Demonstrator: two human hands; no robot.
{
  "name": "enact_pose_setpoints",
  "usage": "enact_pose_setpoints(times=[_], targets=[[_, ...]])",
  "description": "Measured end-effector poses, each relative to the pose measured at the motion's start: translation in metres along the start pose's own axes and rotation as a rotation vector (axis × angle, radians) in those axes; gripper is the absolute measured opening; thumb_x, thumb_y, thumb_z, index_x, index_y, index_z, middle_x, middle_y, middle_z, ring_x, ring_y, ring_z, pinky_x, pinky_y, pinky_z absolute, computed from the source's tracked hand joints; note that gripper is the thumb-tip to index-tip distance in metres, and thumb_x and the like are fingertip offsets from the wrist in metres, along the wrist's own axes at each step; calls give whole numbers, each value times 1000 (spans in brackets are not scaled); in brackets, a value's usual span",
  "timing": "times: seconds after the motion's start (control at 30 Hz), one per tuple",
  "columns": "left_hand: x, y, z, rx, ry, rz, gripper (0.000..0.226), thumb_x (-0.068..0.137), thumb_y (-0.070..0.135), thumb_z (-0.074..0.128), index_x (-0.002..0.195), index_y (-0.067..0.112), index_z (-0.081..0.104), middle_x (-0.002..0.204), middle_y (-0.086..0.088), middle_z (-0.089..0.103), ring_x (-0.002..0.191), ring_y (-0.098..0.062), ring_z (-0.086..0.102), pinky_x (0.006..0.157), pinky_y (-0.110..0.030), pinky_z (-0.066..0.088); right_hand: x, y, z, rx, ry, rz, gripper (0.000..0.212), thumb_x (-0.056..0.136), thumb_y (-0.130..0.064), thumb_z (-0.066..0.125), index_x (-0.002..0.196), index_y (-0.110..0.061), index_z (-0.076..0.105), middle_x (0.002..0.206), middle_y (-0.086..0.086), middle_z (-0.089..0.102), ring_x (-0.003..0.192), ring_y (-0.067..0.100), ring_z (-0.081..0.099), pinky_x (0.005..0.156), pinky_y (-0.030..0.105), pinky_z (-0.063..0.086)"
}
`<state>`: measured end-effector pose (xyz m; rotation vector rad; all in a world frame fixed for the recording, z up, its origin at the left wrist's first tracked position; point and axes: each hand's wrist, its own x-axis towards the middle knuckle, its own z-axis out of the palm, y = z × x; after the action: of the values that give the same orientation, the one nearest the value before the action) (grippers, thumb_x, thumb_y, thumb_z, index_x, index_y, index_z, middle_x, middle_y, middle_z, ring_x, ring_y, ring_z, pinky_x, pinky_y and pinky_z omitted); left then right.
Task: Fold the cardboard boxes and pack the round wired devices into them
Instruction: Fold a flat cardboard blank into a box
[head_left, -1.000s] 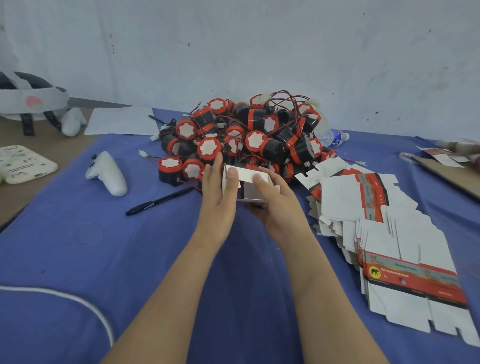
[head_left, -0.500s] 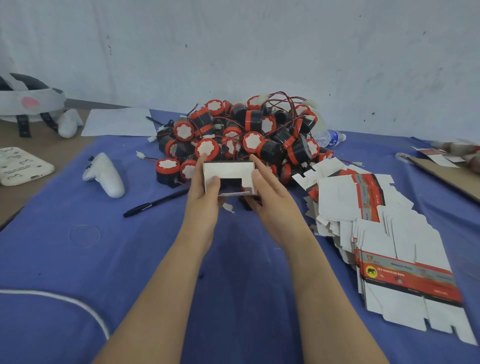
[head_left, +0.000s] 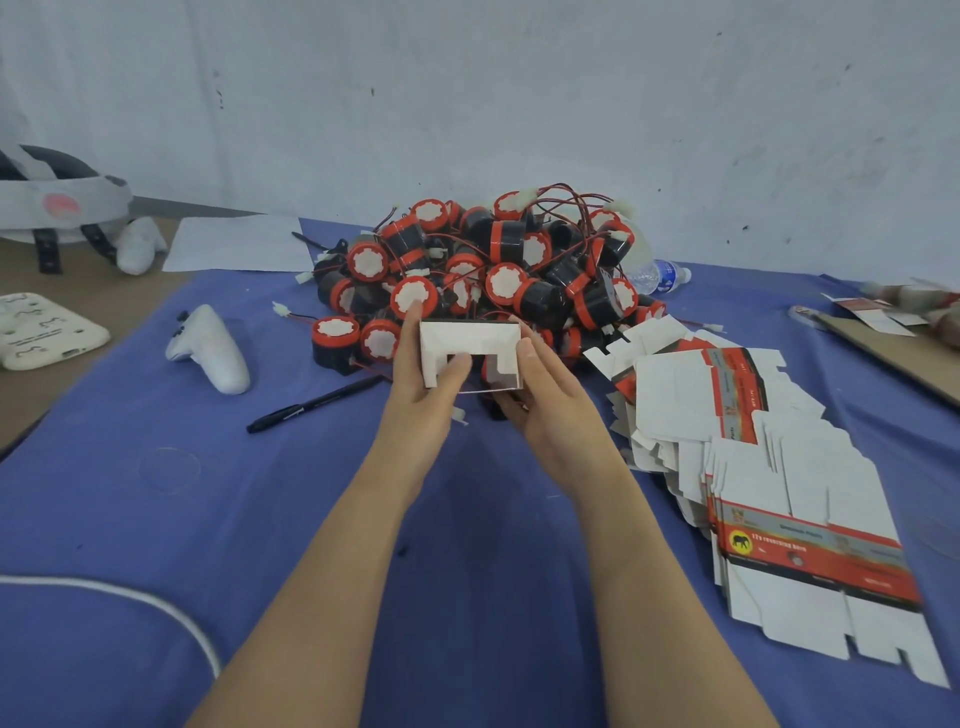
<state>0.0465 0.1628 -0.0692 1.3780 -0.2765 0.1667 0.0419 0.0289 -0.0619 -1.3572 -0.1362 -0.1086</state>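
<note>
Now left hand, right hand both grip white matte cardboard box, rectangular, flaps half-folded.

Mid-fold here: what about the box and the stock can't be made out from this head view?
Head view:
Far end of the box: faces away; left hand and right hand cover its sides.
Print on the flat cartons: blurred.
Lower layers of the device pile: buried.
Water bottle: mostly behind that pile.

One folded box. One black pen. One white controller. One water bottle. One sheet of paper. The round red-and-black devices lie in one big heap, too many to count. The flat boxes too.
</note>
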Motion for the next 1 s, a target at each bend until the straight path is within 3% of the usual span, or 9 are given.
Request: enact_pose_setpoints(times=[0.07, 0.17, 0.23, 0.43, 0.57, 0.67, 0.77, 0.87, 1.0], targets=[[-2, 1, 1, 42, -35, -3, 70, 97, 18, 53, 146, 51, 16, 149, 14, 35, 133, -7, 42, 96, -21, 47, 0, 1, 1, -78, 3, -30, 32, 98, -33, 51, 129, -28, 57, 122, -6, 66, 114, 11, 61, 94, 28, 50], [-2, 2, 4, 166, -55, 21, 75, 95, 13, 55, 149, 45, 12, 157, 10, 20, 143, -13, 26, 112, -37, 38, 0, 2, 2, -188, 29, -48, 22, 98, -26, 53, 117, -22, 62, 110, 2, 71, 104, 18, 66, 91, 33, 54], [-2, 3, 4, 170, -56, 27, 74, 95, 15, 55, 149, 44, 14, 158, 11, 16, 145, -13, 22, 114, -41, 35, 0, 2, -1, -200, 19, -20, 29, 97, -22, 55, 126, -20, 57, 113, 4, 70, 104, 18, 67, 94, 38, 53], [-3, 16, 6, 46, -111, -59, 72, 76, 49, 53, 141, 53, 23, 160, 15, 10, 147, -10, 16, 117, -44, 28, -2, 0, -7, -128, -60, 70, 46, 96, -9, 55, 137, -29, 47, 121, 4, 64, 113, 23, 62, 95, 38, 53], [1, 17, 7, -28, -124, -139, 85, 68, 27, 47, 147, 44, 22, 160, 11, 11, 146, -14, 18, 107, -33, 39, -1, -2, -7, -40, 4, 68, 36, 96, -5, 53, 118, -33, 57, 117, 3, 67, 108, 22, 65, 91, 37, 55], [-1, 7, 0, 49, -192, -117, 70, 92, 20, 51, 143, 55, 19, 160, 14, 13, 145, -14, 23, 113, -42, 35, -2, -3, -7, 57, -25, 95, 36, 96, -3, 51, 123, -27, 55, 118, 6, 67, 109, 23, 65, 90, 35, 55], [0, 1, -3, 23, -153, -129, 60, 98, 8, 43, 128, 60, 32, 149, 12, 36, 133, -14, 42, 108, -41, 41, 0, -1, -6, 111, -46, 100, 38, 96, 0, 47, 114, -32, 57, 112, 0, 69, 105, 20, 65, 80, 27, 56], [1, 3, -2, -16, -58, -154, 60, 95, 3, 40, 113, 60, 43, 126, 15, 54, 119, -16, 55, 100, -38, 49, 3, 2, -4, 156, -95, 109, 38, 95, -10, 52, 128, -30, 51, 121, -3, 65, 110, 17, 63, 93, 32, 52], [2, 6, -2, -71, 35, -124, 60, 93, -4, 37, 126, 45, 44, 128, 8, 58, 119, -19, 56, 101, -42, 49, 4, 4, -2, 45, -216, 46, 77, 79, -46, 68, 143, -41, 26, 139, -15, 48, 125, 4, 51, 106, 29, 42]])
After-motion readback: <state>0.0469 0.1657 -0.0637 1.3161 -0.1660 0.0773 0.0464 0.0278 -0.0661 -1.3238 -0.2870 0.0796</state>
